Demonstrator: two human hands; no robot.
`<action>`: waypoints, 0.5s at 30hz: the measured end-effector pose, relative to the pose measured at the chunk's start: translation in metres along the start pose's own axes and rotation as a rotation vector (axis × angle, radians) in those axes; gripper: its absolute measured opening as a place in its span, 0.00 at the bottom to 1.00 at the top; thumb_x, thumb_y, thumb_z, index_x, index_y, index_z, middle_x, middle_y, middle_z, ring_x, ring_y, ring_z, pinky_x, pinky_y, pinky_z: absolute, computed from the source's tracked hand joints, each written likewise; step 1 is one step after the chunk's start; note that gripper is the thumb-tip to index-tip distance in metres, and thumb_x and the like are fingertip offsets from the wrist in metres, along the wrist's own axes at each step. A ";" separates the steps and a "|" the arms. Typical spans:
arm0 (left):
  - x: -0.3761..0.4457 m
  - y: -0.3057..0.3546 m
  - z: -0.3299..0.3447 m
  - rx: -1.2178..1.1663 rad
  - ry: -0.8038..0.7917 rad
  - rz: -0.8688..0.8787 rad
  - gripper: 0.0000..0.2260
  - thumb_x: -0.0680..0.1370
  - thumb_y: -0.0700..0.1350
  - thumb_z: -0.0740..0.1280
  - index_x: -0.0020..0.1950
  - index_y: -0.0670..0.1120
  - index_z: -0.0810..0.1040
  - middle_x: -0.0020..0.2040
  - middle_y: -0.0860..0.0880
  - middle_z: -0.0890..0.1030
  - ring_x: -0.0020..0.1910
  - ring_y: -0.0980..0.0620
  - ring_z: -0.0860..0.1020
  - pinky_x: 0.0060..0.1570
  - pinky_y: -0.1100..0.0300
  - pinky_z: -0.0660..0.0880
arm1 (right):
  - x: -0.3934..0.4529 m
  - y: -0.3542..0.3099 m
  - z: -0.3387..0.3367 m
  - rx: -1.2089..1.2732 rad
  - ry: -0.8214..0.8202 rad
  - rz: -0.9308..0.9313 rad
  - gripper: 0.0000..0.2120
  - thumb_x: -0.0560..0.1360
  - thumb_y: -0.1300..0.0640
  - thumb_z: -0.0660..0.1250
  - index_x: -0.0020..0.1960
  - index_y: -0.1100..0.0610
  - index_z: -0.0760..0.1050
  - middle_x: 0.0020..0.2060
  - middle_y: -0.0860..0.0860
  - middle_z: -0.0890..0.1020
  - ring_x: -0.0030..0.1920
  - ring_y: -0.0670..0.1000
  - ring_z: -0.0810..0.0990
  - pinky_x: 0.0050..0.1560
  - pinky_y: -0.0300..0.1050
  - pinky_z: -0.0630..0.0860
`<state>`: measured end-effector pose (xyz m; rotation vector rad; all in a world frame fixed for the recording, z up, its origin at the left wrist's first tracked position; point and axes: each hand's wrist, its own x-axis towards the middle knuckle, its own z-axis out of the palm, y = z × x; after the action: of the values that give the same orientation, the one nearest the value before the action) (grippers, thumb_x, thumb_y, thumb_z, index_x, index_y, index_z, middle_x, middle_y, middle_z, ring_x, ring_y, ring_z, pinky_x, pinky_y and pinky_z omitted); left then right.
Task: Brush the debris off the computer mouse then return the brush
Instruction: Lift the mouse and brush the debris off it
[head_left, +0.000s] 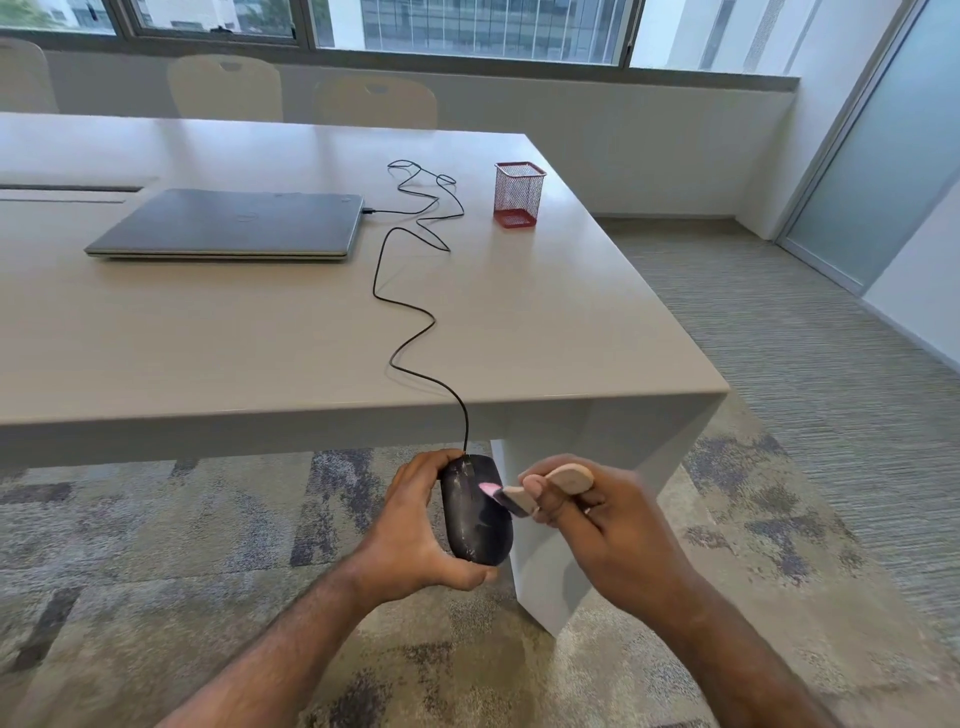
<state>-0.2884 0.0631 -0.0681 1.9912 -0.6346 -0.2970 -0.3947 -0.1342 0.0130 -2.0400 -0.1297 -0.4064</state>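
Observation:
My left hand (410, 525) grips a black wired computer mouse (475, 512) in the air below the table's front edge, with pale dusty streaks on its top. My right hand (602, 525) holds a small brush (540, 488) with a tan wooden handle. The brush's pink bristle tip (488, 488) rests on the upper part of the mouse. The mouse's black cable (410, 338) runs up over the table edge and winds back to a closed grey laptop (234, 223).
A red mesh pen holder (518, 195) stands on the white table (208, 343) at the far right. The table's white leg (550, 561) is right behind my hands. Chairs (374, 101) line the far side under windows. Patterned carpet lies below.

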 end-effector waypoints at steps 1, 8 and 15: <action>0.000 0.000 0.000 0.000 0.003 -0.003 0.51 0.51 0.57 0.83 0.72 0.58 0.67 0.67 0.60 0.69 0.68 0.62 0.68 0.69 0.62 0.68 | -0.001 -0.003 0.001 -0.022 0.002 -0.013 0.10 0.80 0.45 0.65 0.48 0.49 0.82 0.37 0.48 0.84 0.37 0.50 0.82 0.38 0.50 0.80; 0.001 0.004 0.000 0.002 0.013 -0.031 0.51 0.50 0.56 0.81 0.72 0.58 0.68 0.66 0.58 0.69 0.66 0.59 0.69 0.65 0.59 0.70 | -0.006 -0.027 0.019 -0.062 -0.062 -0.097 0.10 0.81 0.49 0.65 0.47 0.52 0.81 0.36 0.43 0.83 0.37 0.46 0.83 0.36 0.37 0.76; -0.002 0.003 -0.001 0.035 0.007 -0.014 0.51 0.51 0.57 0.83 0.72 0.57 0.67 0.66 0.61 0.68 0.67 0.65 0.66 0.65 0.68 0.64 | 0.000 -0.027 0.005 -0.010 0.110 -0.032 0.06 0.81 0.51 0.66 0.46 0.49 0.80 0.37 0.46 0.83 0.36 0.48 0.82 0.35 0.41 0.79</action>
<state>-0.2907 0.0637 -0.0655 2.0297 -0.6258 -0.2890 -0.4008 -0.1167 0.0329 -2.0228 -0.0925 -0.5394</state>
